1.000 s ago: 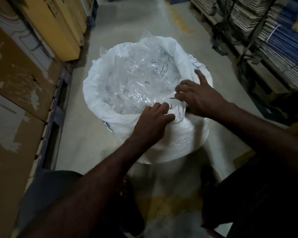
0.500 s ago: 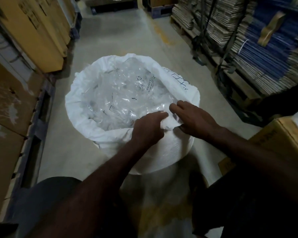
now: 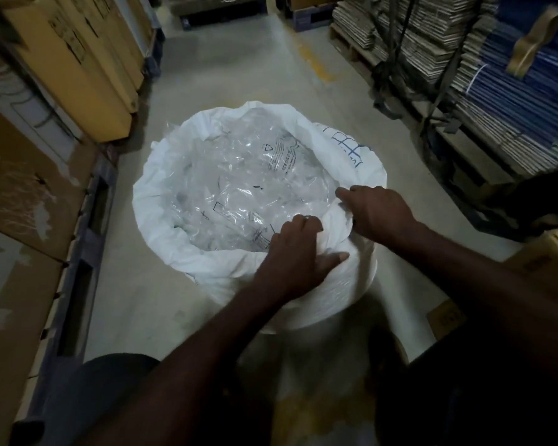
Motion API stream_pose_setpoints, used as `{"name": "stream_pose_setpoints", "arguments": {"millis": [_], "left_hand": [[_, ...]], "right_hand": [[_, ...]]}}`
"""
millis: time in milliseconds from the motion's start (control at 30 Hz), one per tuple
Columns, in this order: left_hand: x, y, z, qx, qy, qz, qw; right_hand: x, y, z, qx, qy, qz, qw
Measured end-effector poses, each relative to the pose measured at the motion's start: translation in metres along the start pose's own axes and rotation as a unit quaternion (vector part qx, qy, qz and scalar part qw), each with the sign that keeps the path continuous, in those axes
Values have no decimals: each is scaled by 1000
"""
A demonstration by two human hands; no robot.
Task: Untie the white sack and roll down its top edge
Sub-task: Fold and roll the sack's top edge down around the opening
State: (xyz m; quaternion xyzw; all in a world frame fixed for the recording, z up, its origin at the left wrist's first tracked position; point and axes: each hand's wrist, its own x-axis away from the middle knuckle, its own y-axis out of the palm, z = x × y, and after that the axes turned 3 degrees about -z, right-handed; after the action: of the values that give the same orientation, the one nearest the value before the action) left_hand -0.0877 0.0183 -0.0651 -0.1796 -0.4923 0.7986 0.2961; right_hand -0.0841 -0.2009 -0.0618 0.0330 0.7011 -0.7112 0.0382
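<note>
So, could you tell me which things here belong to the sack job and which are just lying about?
In the job: white sack; its rolled top edge; left hand and right hand gripping that edge.
Lying about: cardboard boxes; stacked flat cartons; clear plastic inside.

One white sack (image 3: 161, 226), one clear plastic liner (image 3: 239, 188), two hands.

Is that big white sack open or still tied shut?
Open. The white sack has a wide mouth, its rim is folded outward, and clear plastic shows inside. Both hands grip the near rim.
</note>
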Motion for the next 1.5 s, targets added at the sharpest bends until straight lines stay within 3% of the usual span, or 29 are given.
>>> {"name": "stream_pose_setpoints", "arguments": {"millis": [100, 200, 267, 367, 500, 567, 700, 767, 867, 1000, 1133, 1233, 1333, 1400, 1500], "left_hand": [[-23, -28, -19, 124, -11, -19, 992], [-50, -41, -35, 135, -17, -42, 990], [-71, -48, -44, 147, -23, -42, 988], [-100, -56, -54, 168, -15, -1, 986], [-125, -60, -60, 177, 23, 79, 981], [-132, -61, -61, 164, 51, 97, 980], [-145, -66, -58, 120, 91, 159, 976], [-148, -70, -60, 94, 106, 187, 972], [-149, -77, -75, 33, 122, 198, 972], [-139, -70, -102, -56, 86, 117, 988], [-129, -38, -110, -133, 46, -2, 990], [-127, -11, -107, -168, 63, -38, 983], [-115, 13, -117, -227, 52, -67, 970], [-106, 26, -121, -235, 46, -90, 967], [-101, 37, -109, -204, 54, -82, 974]], "right_hand": [[-13, 5, -12, -26, 31, -76, 996], [-33, -11, -15, -76, 48, -245, 965], [-50, -31, -8, -99, 55, -301, 947], [-65, -59, 3, -157, 118, -246, 949], [-80, -62, -1, -224, 140, 20, 964], [-95, -57, -7, -230, 131, 79, 961], [-124, -33, -13, -192, 107, 7, 976], [-129, -25, 1, -206, 84, 27, 975], [-128, -20, 51, -211, 143, 84, 963], [-107, 10, 115, -213, 241, 54, 945], [-86, 45, 124, -180, 296, -9, 938], [-87, 42, 119, -161, 280, -27, 946], [-95, 34, 117, -98, 229, 23, 968], [-96, 43, 115, -82, 201, -18, 976], [-89, 65, 117, -140, 223, -122, 957]]}}
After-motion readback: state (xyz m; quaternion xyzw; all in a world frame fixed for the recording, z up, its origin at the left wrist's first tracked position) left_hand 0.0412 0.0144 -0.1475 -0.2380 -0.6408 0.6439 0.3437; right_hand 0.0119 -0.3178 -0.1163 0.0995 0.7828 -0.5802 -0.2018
